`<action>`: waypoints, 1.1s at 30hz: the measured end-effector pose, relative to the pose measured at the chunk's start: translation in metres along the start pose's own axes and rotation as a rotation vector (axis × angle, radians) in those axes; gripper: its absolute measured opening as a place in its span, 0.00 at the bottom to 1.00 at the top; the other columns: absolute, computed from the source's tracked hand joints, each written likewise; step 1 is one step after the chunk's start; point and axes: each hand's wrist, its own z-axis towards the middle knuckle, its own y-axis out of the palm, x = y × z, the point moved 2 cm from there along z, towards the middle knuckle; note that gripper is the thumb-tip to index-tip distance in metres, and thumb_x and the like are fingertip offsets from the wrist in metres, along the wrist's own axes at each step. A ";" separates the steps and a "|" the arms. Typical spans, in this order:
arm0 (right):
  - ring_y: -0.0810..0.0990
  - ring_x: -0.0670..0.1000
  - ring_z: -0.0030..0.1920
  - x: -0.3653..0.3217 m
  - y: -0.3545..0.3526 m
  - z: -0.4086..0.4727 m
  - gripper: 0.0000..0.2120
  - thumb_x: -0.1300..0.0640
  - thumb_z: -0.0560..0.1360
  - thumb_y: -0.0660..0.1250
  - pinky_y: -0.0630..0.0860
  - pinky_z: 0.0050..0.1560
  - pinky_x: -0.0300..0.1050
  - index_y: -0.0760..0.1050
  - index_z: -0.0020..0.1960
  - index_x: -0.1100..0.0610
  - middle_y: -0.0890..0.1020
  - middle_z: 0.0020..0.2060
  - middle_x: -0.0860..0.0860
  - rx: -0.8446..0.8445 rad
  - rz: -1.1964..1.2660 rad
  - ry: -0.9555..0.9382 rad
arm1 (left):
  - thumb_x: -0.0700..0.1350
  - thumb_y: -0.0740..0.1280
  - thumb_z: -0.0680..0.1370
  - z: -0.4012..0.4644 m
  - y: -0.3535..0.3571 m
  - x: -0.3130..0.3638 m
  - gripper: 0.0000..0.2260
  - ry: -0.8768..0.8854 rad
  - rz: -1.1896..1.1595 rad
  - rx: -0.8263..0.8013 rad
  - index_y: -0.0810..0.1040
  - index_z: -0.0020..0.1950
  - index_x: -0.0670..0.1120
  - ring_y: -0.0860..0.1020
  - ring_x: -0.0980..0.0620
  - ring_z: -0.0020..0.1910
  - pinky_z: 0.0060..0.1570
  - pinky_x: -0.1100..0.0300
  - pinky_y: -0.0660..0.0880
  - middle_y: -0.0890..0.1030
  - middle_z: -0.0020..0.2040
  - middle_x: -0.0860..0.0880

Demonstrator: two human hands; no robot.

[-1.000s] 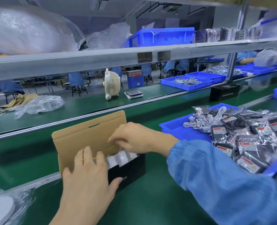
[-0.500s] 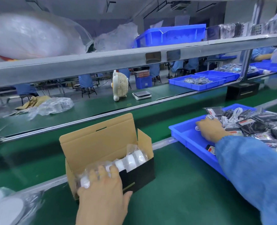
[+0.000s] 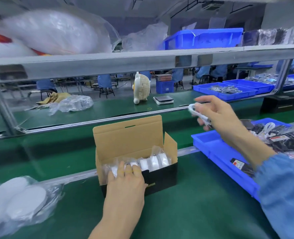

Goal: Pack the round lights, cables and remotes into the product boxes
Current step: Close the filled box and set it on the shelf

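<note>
Carrying a coiled white cable (image 3: 197, 112) in the right hand (image 3: 218, 116) toward the box (image 3: 160, 176); left hand (image 3: 125, 178) presses the bagged lights (image 3: 153, 163). Next, likely tuck it beside them.

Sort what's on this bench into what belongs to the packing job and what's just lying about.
Part of the job:
- open product box
- bagged round lights inside it
- white cable in the right hand
- left hand on the box front
- blue tray of bagged remotes and cables
- loose round lights, near left

Just lying about:
- small fan
- scale
- crumpled plastic bag
</note>
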 end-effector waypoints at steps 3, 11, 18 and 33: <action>0.75 0.47 0.31 -0.025 0.071 -0.023 0.10 0.49 0.71 0.75 0.70 0.29 0.36 0.80 0.49 0.51 0.84 0.36 0.50 -0.388 -0.032 0.071 | 0.54 0.55 0.84 -0.001 0.002 0.000 0.22 0.005 -0.034 -0.020 0.59 0.74 0.44 0.53 0.45 0.79 0.72 0.46 0.60 0.63 0.76 0.46; 0.77 0.46 0.37 -0.005 0.109 -0.018 0.06 0.54 0.71 0.74 0.74 0.36 0.35 0.80 0.47 0.49 0.82 0.44 0.50 -0.276 -0.553 -0.006 | 0.50 0.65 0.80 0.005 -0.017 -0.016 0.10 0.011 -0.362 -0.014 0.71 0.59 0.49 0.69 0.50 0.63 0.59 0.52 0.73 0.73 0.60 0.51; 0.76 0.51 0.46 -0.006 0.078 -0.018 0.08 0.52 0.75 0.69 0.69 0.43 0.44 0.79 0.53 0.51 0.81 0.46 0.47 -0.219 -0.951 -0.326 | 0.60 0.61 0.79 0.007 -0.035 -0.001 0.18 0.017 -0.124 0.107 0.71 0.63 0.50 0.67 0.47 0.66 0.62 0.44 0.64 0.72 0.62 0.50; 0.76 0.56 0.57 0.005 0.081 -0.021 0.15 0.62 0.77 0.63 0.72 0.57 0.51 0.76 0.63 0.57 0.78 0.57 0.53 -0.367 -0.901 -0.274 | 0.65 0.62 0.76 0.089 -0.019 0.031 0.18 0.428 -0.227 -0.068 0.76 0.61 0.58 0.71 0.48 0.61 0.53 0.52 0.71 0.73 0.62 0.52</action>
